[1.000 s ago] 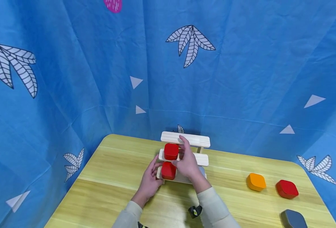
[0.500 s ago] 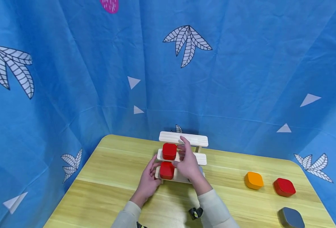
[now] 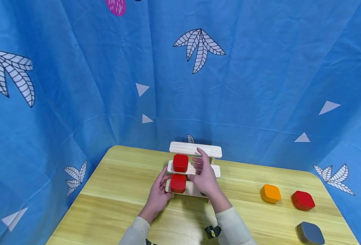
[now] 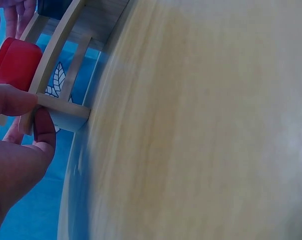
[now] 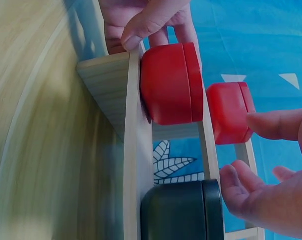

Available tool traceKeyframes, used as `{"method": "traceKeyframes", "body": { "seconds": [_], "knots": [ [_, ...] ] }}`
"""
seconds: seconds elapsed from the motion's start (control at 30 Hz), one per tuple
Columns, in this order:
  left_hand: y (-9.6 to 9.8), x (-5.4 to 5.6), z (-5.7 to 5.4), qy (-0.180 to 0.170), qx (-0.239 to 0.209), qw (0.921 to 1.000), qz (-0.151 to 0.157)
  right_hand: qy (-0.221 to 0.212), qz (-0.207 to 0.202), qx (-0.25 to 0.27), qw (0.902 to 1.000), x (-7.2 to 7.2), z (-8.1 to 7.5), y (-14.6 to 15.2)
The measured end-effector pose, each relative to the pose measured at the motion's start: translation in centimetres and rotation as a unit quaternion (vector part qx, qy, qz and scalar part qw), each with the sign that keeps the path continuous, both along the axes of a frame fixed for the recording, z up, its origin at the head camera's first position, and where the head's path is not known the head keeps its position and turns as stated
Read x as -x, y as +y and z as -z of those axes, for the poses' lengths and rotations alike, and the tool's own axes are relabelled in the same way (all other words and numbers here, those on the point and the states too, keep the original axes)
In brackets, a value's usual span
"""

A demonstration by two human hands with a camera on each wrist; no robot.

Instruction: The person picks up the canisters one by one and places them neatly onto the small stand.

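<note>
A three-tier pale wooden rack stands near the back of the table. One red rounded-square tin sits at the left of its middle tier, another red tin at the left of the bottom tier. My left hand pinches the bottom tier's left end between thumb and finger, as the left wrist view shows. My right hand is in front of the rack, fingers spread, holding nothing, beside the middle-tier tin. In the right wrist view a dark tin sits on the bottom tier; my right hand mostly hides it from the head view.
To the right on the wooden table lie an orange tin, a red tin and a dark grey tin. A blue patterned curtain hangs behind and beside the table.
My right hand has drawn away to the right from the middle-tier red tin, which stays on its tier. The left hand keeps its place on the rack. The head view has shifted slightly.
</note>
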State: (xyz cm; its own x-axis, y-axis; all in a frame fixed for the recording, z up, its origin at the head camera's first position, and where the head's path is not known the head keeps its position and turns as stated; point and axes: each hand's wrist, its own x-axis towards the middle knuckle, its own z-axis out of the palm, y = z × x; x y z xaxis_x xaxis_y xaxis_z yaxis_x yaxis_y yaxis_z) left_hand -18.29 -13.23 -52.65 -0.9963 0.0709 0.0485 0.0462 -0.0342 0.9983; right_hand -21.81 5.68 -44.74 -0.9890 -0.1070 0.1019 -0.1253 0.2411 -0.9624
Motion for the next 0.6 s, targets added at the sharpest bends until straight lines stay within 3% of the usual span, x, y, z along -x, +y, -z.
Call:
{"method": "traceKeyframes", "body": {
  "seconds": [0.13,0.27,0.6],
  "knots": [
    [0.1,-0.6,-1.6,-0.007,-0.004,1.0000,0.002,0.010,0.004,0.003,0.9999,-0.2,0.0,0.5],
    [0.1,-0.7,-1.6,-0.005,-0.001,1.0000,-0.003,0.015,0.006,0.006,0.9998,-0.1,0.5,0.8],
    [0.0,0.8,1.6,0.001,0.000,1.0000,-0.009,0.014,0.023,0.017,0.9995,-0.4,0.4,1.7]
  ]
}}
